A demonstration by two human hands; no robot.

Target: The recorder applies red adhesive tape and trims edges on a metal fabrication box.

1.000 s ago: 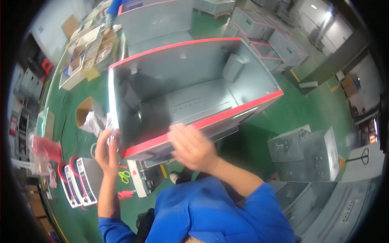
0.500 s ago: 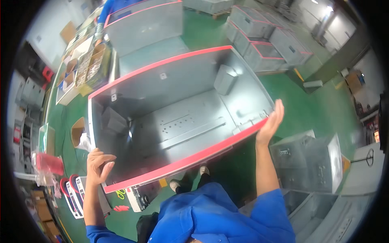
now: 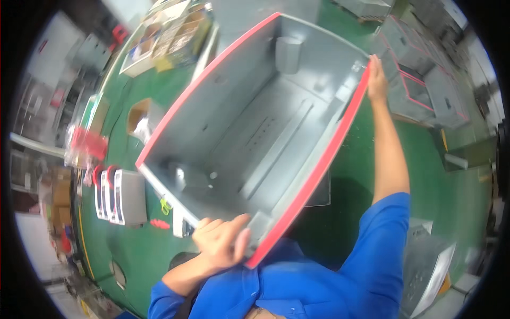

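A large grey sheet-metal box [image 3: 228, 90], open at the top, is held tilted and turned in front of me. Red strips run along its two long rims, and slots and small holes mark its floor. My left hand [image 3: 220, 242] grips the short rim at the near corner, thumb and fingers bent over the edge. At the far right corner, my right hand [image 3: 377, 80] presses on the rim from outside with fingers pointing up; its palm side is partly hidden. The box spans the gap between both hands.
Red-edged metal boxes [image 3: 419, 95] are stacked at the far right. Parts bins [image 3: 183, 40] stand on a table at the far left. An open cardboard box [image 3: 143, 117], white units [image 3: 127, 196] and green-handled scissors [image 3: 165, 206] lie left. Another metal box [image 3: 425, 266] sits near right.
The metal box has swung counterclockwise, its right end going farther away and its left end coming closer. Both hands have moved with it, and my view has shifted.
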